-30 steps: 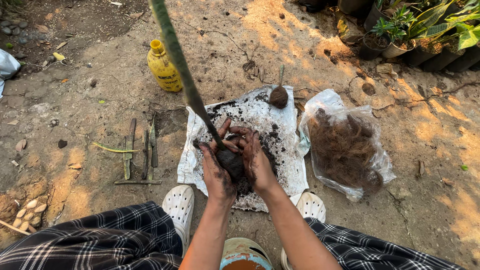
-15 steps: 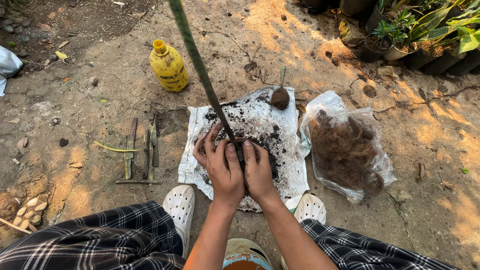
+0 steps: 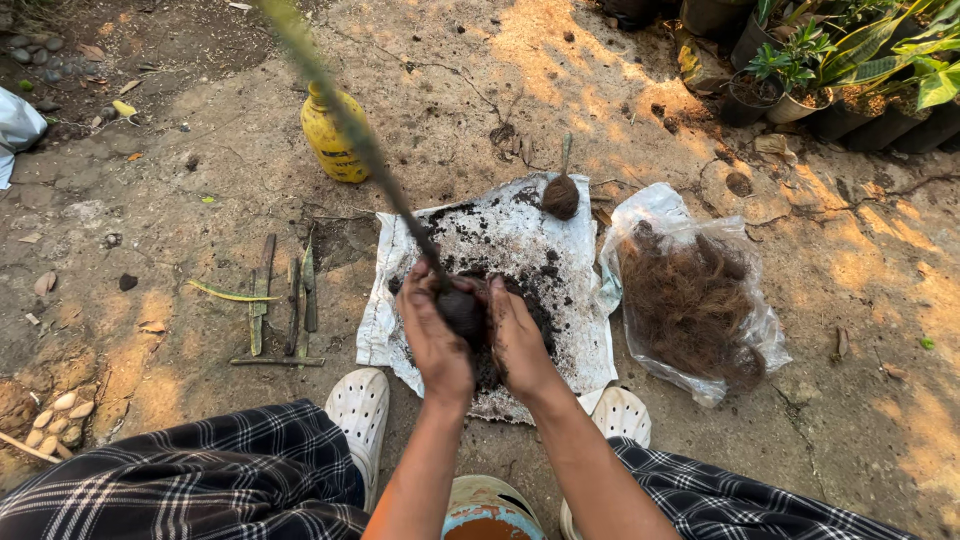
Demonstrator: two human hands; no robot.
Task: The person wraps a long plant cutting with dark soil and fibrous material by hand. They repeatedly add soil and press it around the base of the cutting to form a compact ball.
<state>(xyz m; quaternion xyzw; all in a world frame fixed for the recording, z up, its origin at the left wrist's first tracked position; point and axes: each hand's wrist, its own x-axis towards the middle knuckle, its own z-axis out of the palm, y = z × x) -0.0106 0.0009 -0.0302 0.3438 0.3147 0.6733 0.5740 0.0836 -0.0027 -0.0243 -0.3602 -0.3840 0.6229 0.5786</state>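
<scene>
My left hand (image 3: 432,332) and my right hand (image 3: 518,340) press together around a dark ball of soil (image 3: 462,310) at the foot of a long green stem (image 3: 340,110) that leans up and to the left, out of the top of the frame. Both hands hover above a white plastic sheet (image 3: 520,240) spread on the ground and strewn with loose dark soil. A second, finished soil ball with a short stem (image 3: 561,194) stands at the sheet's far edge.
A clear plastic bag of brown coconut fibre (image 3: 688,300) lies right of the sheet. A yellow bottle (image 3: 334,140) stands at the back left. Several cut green stem pieces (image 3: 285,300) lie left of the sheet. Potted plants (image 3: 800,70) line the top right. A round container (image 3: 488,508) sits between my feet.
My hands have closed tighter on the soil ball and lifted it slightly nearer to me. The stem has tilted further to the left.
</scene>
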